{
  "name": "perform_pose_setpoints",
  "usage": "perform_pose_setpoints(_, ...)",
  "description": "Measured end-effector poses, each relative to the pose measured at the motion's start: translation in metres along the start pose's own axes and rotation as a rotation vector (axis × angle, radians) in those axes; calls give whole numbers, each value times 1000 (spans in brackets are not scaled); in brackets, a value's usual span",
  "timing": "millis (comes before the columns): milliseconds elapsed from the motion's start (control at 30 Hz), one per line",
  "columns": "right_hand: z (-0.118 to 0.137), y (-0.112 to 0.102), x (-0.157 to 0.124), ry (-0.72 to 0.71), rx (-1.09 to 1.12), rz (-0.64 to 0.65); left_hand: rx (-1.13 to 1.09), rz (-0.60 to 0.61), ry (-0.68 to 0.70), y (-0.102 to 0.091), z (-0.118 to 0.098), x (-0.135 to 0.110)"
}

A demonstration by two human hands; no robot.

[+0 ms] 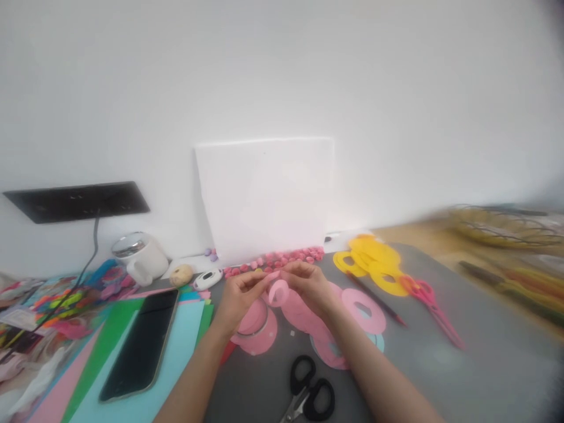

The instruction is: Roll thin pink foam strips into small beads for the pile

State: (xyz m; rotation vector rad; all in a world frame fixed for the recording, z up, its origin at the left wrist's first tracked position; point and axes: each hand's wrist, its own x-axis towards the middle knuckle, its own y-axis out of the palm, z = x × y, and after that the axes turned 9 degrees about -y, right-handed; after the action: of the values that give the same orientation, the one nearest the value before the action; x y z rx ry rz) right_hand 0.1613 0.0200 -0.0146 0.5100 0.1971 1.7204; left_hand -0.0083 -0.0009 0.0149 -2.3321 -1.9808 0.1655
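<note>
Pink strip [279,285] (curled) hangs below fingertips [265,279]; both hands [237,298] [311,286] pinch it.

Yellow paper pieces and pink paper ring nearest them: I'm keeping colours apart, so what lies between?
In the head view, a dark pencil lies slantwise between the yellow pieces and pink ring.

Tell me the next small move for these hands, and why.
Perhaps curl the pink paper strip a little tighter: its lower part hangs in an open loop, while the left hand and right hand pinch its upper part between fingertips.
</note>
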Motion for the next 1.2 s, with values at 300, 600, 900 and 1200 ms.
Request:
perform_pose_setpoints(300,0,2,0,16,-34,-8,-38,-5,8,-1,-1,0)
perform_pose_setpoints(600,-3,0,-1,14,18,12,-74,-5,-3,-2,1,1)
perform_pose_setpoints(900,-2,1,-1,21,27,11,-80,-14,1,-2,1,0)
perform_pose_setpoints(1200,0,2,-1,12,-45,28,-64,4,-1,3,-3,-1)
